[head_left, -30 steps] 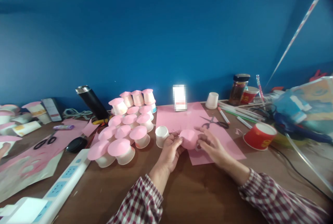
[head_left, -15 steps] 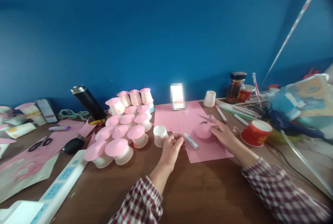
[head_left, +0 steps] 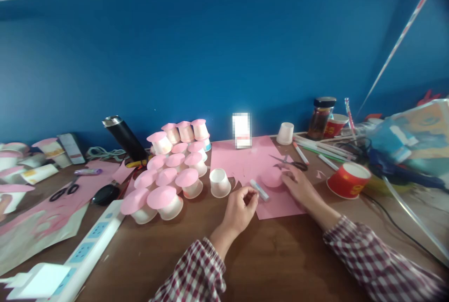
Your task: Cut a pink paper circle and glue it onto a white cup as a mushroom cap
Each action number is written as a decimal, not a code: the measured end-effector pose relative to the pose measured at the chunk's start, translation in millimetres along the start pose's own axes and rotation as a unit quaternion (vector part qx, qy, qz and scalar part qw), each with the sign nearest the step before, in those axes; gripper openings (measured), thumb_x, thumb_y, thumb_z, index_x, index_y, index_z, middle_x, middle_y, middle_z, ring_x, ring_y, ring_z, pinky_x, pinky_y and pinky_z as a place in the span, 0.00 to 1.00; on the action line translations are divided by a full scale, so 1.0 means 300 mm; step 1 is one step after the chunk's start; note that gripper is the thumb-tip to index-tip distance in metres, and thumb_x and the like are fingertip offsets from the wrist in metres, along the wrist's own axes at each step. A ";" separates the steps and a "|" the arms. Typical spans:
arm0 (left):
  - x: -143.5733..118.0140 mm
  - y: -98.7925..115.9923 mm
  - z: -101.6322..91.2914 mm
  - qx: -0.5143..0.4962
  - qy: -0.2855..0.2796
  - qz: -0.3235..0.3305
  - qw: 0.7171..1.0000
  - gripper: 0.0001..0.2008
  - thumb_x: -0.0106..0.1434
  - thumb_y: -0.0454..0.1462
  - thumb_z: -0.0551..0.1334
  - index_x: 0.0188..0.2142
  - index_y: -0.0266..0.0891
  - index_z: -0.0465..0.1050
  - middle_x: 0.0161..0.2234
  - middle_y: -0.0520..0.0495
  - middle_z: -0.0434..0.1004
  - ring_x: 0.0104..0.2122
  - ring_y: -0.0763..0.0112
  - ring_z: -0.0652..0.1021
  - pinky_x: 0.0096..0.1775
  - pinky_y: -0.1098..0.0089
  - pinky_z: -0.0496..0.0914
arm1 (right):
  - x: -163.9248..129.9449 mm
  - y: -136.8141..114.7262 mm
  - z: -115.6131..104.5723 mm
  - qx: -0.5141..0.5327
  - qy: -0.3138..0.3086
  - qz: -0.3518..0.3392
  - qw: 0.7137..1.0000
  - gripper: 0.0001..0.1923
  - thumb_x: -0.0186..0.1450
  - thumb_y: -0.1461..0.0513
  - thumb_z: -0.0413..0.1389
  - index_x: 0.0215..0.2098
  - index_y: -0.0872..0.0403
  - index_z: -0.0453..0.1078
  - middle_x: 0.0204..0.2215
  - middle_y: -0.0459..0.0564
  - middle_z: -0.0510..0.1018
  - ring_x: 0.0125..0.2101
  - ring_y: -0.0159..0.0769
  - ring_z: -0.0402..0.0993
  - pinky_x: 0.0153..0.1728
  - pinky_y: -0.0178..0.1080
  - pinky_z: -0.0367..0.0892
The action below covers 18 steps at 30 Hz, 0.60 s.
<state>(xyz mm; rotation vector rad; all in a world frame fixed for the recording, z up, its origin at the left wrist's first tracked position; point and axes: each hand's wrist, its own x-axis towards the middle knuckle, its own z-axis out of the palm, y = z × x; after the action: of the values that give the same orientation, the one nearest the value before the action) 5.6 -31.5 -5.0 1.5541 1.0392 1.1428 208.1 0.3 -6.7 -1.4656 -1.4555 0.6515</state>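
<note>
My left hand (head_left: 241, 208) is over the brown table with its fingertips pressed together; what they hold, if anything, is hidden. Just beyond its fingertips lies a small clear-and-white tube (head_left: 259, 190) on the pink sheet (head_left: 242, 157). My right hand (head_left: 300, 189) has its fingers closed at the right edge of a pink paper circle (head_left: 271, 177), which rests over the sheet. Behind that hand, scissors (head_left: 290, 162) lie with blades apart, nobody holding them. A bare white paper cup (head_left: 219, 183) stands upside down left of my left hand.
Several cups with pink cone tops (head_left: 164, 199) stand in rows on the left. A power strip (head_left: 84, 250), a black flask (head_left: 124, 138) and a second pair of scissors (head_left: 64, 192) are farther left. At right are a red cup (head_left: 348, 180), pens (head_left: 322, 147) and a jar (head_left: 321, 118).
The scissors' handles now show, apart from my right hand, which has come down slightly onto the paper circle. My left hand has shifted right and a little nearer, toward the small tube.
</note>
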 end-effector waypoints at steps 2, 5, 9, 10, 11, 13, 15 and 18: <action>-0.003 0.006 0.003 0.016 -0.011 0.001 1.000 0.08 0.58 0.40 0.60 0.30 0.39 0.76 0.24 0.48 0.75 0.25 0.70 0.72 0.28 0.72 0.63 | -0.005 0.005 0.009 -0.006 0.023 -0.009 1.000 0.18 0.59 0.62 0.49 0.47 0.56 0.66 0.41 0.54 0.76 0.38 0.40 0.74 0.39 0.40 0.68; -0.007 0.013 0.008 0.046 -0.027 0.002 0.999 0.08 0.59 0.40 0.59 0.30 0.39 0.76 0.24 0.47 0.75 0.24 0.70 0.71 0.29 0.72 0.63 | -0.006 0.018 0.025 0.009 0.027 -0.024 0.999 0.18 0.59 0.62 0.49 0.48 0.56 0.64 0.43 0.55 0.75 0.39 0.40 0.73 0.39 0.40 0.68; -0.012 0.010 0.015 0.068 -0.028 0.001 0.997 0.08 0.59 0.40 0.59 0.32 0.40 0.76 0.25 0.47 0.76 0.24 0.69 0.71 0.29 0.71 0.62 | -0.001 0.032 0.036 0.003 0.018 -0.023 1.000 0.18 0.60 0.61 0.48 0.48 0.57 0.64 0.41 0.56 0.75 0.38 0.41 0.74 0.38 0.42 0.69; -0.013 0.008 0.016 0.065 -0.028 0.001 0.997 0.08 0.59 0.40 0.59 0.32 0.41 0.76 0.26 0.46 0.76 0.24 0.69 0.71 0.29 0.71 0.62 | 0.001 0.035 0.038 -0.006 0.018 -0.024 1.000 0.18 0.60 0.61 0.48 0.48 0.57 0.64 0.40 0.56 0.75 0.38 0.42 0.74 0.38 0.42 0.69; -0.015 0.006 0.017 0.061 -0.027 0.002 0.998 0.08 0.59 0.40 0.59 0.32 0.41 0.77 0.27 0.46 0.76 0.25 0.69 0.71 0.30 0.71 0.62 | 0.002 0.039 0.039 -0.016 0.017 -0.025 0.999 0.18 0.60 0.61 0.48 0.48 0.57 0.64 0.40 0.57 0.76 0.38 0.42 0.74 0.38 0.42 0.69; -0.022 0.007 0.018 0.057 -0.030 0.007 0.998 0.07 0.58 0.39 0.60 0.33 0.42 0.77 0.28 0.45 0.77 0.26 0.68 0.72 0.31 0.71 0.62 | 0.002 0.049 0.043 -0.027 0.018 -0.026 0.999 0.18 0.60 0.61 0.48 0.48 0.57 0.63 0.41 0.58 0.76 0.40 0.43 0.74 0.40 0.43 0.69; -0.031 0.017 0.019 0.075 -0.051 0.024 0.996 0.07 0.58 0.39 0.60 0.33 0.43 0.77 0.28 0.45 0.77 0.27 0.67 0.72 0.33 0.70 0.62 | 0.000 0.060 0.048 -0.030 0.024 -0.029 0.999 0.18 0.61 0.61 0.49 0.49 0.57 0.63 0.43 0.58 0.75 0.42 0.44 0.73 0.42 0.45 0.69; -0.047 0.044 0.016 0.146 -0.135 0.047 0.979 0.09 0.60 0.40 0.58 0.34 0.44 0.77 0.28 0.44 0.77 0.29 0.65 0.74 0.35 0.69 0.63 | -0.007 0.069 0.052 -0.057 0.056 -0.037 0.996 0.19 0.61 0.60 0.49 0.50 0.55 0.62 0.47 0.59 0.72 0.47 0.46 0.69 0.45 0.48 0.67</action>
<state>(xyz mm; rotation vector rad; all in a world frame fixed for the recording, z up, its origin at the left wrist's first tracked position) 8.8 -48.7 4.3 1.9476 0.9883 0.8358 203.7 5.1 -32.0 -1.5033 -1.4707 0.4401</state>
